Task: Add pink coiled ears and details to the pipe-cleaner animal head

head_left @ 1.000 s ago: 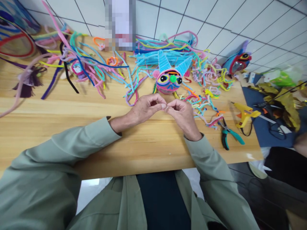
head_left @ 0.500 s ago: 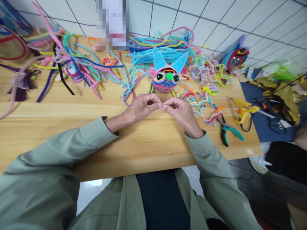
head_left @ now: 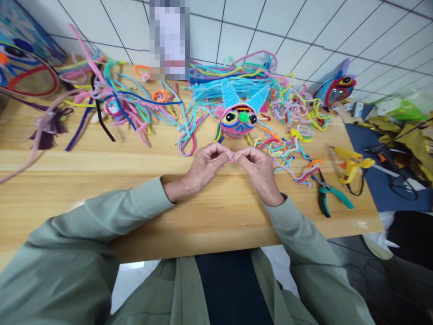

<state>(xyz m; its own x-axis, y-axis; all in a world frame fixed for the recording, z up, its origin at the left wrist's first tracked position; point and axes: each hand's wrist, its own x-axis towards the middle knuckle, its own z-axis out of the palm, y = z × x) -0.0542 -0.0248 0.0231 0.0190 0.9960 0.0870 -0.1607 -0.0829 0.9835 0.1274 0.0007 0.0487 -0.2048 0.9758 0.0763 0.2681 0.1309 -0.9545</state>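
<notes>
Between the fingertips of both hands is a small pink piece, mostly hidden. My left hand pinches it from the left, and my right hand pinches it from the right, the fingertips almost touching. Just beyond the hands stands a colourful mask-like figure with black eyes, a green nose and two tall light-blue ears. Bundled light-blue pipe cleaners lie behind it. Many short, curled coloured pieces are strewn to its right.
Green-handled pliers and a yellow glue gun lie on the wooden table at the right. Mixed pipe cleaners spread at the left. A second figure leans by the tiled wall at the back right.
The camera view has shifted, so the table and its items appear slightly lower and further right. Both hands keep pinching the pink piece, with little change in pose.
</notes>
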